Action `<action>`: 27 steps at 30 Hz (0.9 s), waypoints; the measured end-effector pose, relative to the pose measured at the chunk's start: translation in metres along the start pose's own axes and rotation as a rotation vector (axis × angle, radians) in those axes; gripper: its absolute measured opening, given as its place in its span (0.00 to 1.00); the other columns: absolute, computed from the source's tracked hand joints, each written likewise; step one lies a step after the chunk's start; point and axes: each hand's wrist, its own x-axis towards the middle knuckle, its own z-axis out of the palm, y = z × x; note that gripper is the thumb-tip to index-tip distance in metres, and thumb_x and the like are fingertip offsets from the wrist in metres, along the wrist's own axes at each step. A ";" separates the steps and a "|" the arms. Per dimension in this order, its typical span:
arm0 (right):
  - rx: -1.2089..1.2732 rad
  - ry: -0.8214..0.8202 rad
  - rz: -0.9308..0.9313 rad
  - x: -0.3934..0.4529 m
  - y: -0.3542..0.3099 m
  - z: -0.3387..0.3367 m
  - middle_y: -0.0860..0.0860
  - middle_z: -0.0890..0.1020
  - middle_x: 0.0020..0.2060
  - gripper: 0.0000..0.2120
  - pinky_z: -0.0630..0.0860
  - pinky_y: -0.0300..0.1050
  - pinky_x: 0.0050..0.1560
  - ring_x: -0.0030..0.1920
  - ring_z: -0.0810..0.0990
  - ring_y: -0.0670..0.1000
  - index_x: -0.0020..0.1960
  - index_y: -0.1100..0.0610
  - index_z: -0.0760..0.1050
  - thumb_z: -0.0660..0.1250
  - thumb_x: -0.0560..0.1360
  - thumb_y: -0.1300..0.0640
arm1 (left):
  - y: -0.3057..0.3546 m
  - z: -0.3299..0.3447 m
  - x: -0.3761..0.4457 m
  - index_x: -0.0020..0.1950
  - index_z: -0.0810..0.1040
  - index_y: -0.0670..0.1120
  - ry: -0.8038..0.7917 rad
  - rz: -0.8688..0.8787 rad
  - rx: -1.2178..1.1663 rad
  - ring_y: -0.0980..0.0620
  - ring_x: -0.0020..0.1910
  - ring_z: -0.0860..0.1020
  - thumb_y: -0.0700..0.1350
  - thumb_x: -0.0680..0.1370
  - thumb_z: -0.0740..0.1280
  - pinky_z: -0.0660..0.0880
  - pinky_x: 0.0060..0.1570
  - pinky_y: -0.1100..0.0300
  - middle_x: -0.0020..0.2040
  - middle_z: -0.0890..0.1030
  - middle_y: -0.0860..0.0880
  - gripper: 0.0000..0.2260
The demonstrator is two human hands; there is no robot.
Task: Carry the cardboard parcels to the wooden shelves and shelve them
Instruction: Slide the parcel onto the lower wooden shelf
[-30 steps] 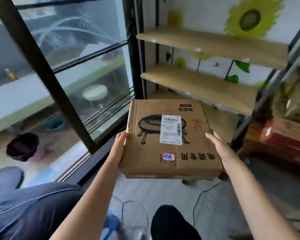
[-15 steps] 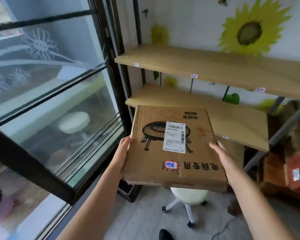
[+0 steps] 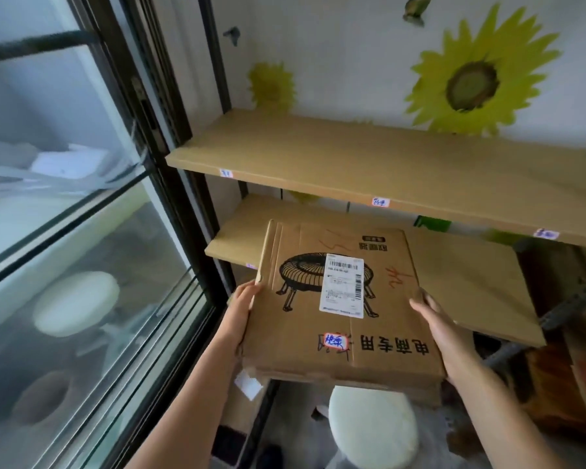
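I hold a flat cardboard parcel (image 3: 305, 333) level in front of me, with a white shipping label and a black drawing of a round stand on its top. My left hand (image 3: 242, 308) grips its left edge and my right hand (image 3: 437, 324) grips its right edge. The parcel's far end overlaps the front of the lower wooden shelf (image 3: 471, 275). Above it runs the upper wooden shelf (image 3: 369, 160), bare, with small stickers on its front edge.
A black-framed glass window (image 3: 82, 265) stands close on the left, by the shelf's black posts. A round white stool (image 3: 372, 431) sits on the floor under the parcel. Brown and red goods (image 3: 562, 384) fill the lower right. Sunflower decals cover the wall behind.
I have stepped closer to the shelves. The parcel has risen and moved forward, from floor-level view up to the lower shelf's front edge. Both hands keep their grip.
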 end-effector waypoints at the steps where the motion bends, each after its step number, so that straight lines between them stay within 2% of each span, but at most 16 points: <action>1: -0.003 0.018 0.001 0.012 -0.004 0.010 0.50 0.76 0.65 0.25 0.73 0.46 0.44 0.56 0.77 0.52 0.77 0.45 0.62 0.61 0.81 0.47 | 0.008 -0.002 0.017 0.73 0.74 0.49 -0.017 -0.003 0.010 0.36 0.63 0.83 0.65 0.69 0.70 0.79 0.62 0.35 0.64 0.83 0.38 0.36; 4: 0.024 0.081 0.009 0.035 -0.017 0.039 0.51 0.73 0.66 0.25 0.69 0.47 0.47 0.64 0.73 0.55 0.78 0.48 0.60 0.59 0.82 0.48 | 0.033 -0.010 0.059 0.72 0.73 0.48 -0.065 -0.004 0.035 0.36 0.62 0.82 0.58 0.81 0.65 0.82 0.59 0.39 0.63 0.82 0.38 0.23; 6: 0.061 0.101 0.023 0.051 -0.026 0.064 0.51 0.74 0.63 0.24 0.70 0.47 0.43 0.59 0.74 0.54 0.78 0.49 0.61 0.58 0.82 0.49 | 0.050 -0.023 0.092 0.71 0.73 0.49 -0.096 -0.015 0.047 0.36 0.62 0.82 0.56 0.83 0.63 0.82 0.54 0.44 0.63 0.82 0.38 0.19; 7: 0.069 0.114 0.018 0.056 -0.031 0.074 0.50 0.75 0.62 0.24 0.70 0.46 0.42 0.55 0.75 0.53 0.77 0.49 0.62 0.59 0.82 0.49 | 0.058 -0.026 0.106 0.71 0.74 0.49 -0.106 -0.021 0.062 0.37 0.61 0.82 0.56 0.83 0.64 0.82 0.55 0.43 0.63 0.82 0.38 0.19; 10: 0.087 0.170 0.031 0.076 -0.038 0.093 0.51 0.78 0.62 0.21 0.75 0.50 0.51 0.52 0.78 0.51 0.73 0.42 0.65 0.61 0.81 0.47 | 0.086 -0.031 0.143 0.69 0.76 0.49 -0.126 -0.004 0.111 0.42 0.58 0.82 0.55 0.83 0.64 0.79 0.63 0.40 0.62 0.81 0.40 0.18; 12: 0.131 0.196 0.039 0.085 -0.042 0.100 0.48 0.80 0.56 0.18 0.76 0.51 0.53 0.51 0.79 0.51 0.69 0.39 0.65 0.62 0.80 0.45 | 0.099 -0.028 0.163 0.70 0.75 0.48 -0.155 0.012 0.134 0.44 0.56 0.81 0.54 0.83 0.64 0.80 0.58 0.42 0.60 0.80 0.42 0.17; 15: 0.139 0.217 0.052 0.093 -0.050 0.107 0.45 0.78 0.50 0.17 0.74 0.47 0.43 0.48 0.78 0.49 0.68 0.39 0.64 0.61 0.81 0.45 | 0.107 -0.023 0.180 0.69 0.74 0.48 -0.202 -0.001 0.133 0.44 0.53 0.81 0.53 0.84 0.63 0.81 0.49 0.48 0.59 0.80 0.41 0.16; 18: 0.148 0.248 0.079 0.106 -0.052 0.109 0.51 0.78 0.60 0.22 0.76 0.50 0.46 0.50 0.79 0.52 0.73 0.42 0.65 0.62 0.80 0.44 | 0.110 -0.019 0.192 0.66 0.75 0.49 -0.239 -0.029 0.128 0.43 0.52 0.81 0.53 0.84 0.62 0.81 0.46 0.48 0.59 0.81 0.39 0.13; 21: 0.129 0.250 0.089 0.112 -0.056 0.112 0.49 0.76 0.61 0.21 0.75 0.48 0.44 0.50 0.78 0.50 0.72 0.40 0.65 0.61 0.80 0.43 | 0.112 -0.015 0.203 0.59 0.76 0.52 -0.248 -0.039 0.150 0.38 0.56 0.81 0.54 0.84 0.62 0.81 0.48 0.45 0.61 0.80 0.37 0.08; 23: 0.121 0.257 0.089 0.118 -0.057 0.111 0.50 0.77 0.62 0.22 0.77 0.54 0.54 0.57 0.78 0.54 0.73 0.41 0.66 0.62 0.79 0.42 | 0.113 -0.013 0.209 0.61 0.75 0.52 -0.249 -0.040 0.164 0.36 0.60 0.80 0.54 0.84 0.62 0.80 0.52 0.43 0.63 0.79 0.37 0.09; 25: 0.112 0.266 0.092 0.120 -0.056 0.109 0.50 0.77 0.65 0.22 0.74 0.60 0.64 0.63 0.77 0.56 0.72 0.41 0.67 0.62 0.79 0.41 | 0.112 -0.012 0.212 0.66 0.74 0.50 -0.239 -0.047 0.167 0.39 0.56 0.81 0.54 0.84 0.61 0.80 0.48 0.47 0.62 0.79 0.38 0.13; 27: 0.110 0.264 0.094 0.119 -0.057 0.109 0.51 0.77 0.64 0.22 0.74 0.60 0.63 0.64 0.76 0.57 0.71 0.42 0.67 0.61 0.79 0.41 | 0.113 -0.011 0.212 0.70 0.72 0.49 -0.244 -0.050 0.156 0.44 0.52 0.80 0.53 0.85 0.61 0.79 0.43 0.50 0.60 0.79 0.40 0.15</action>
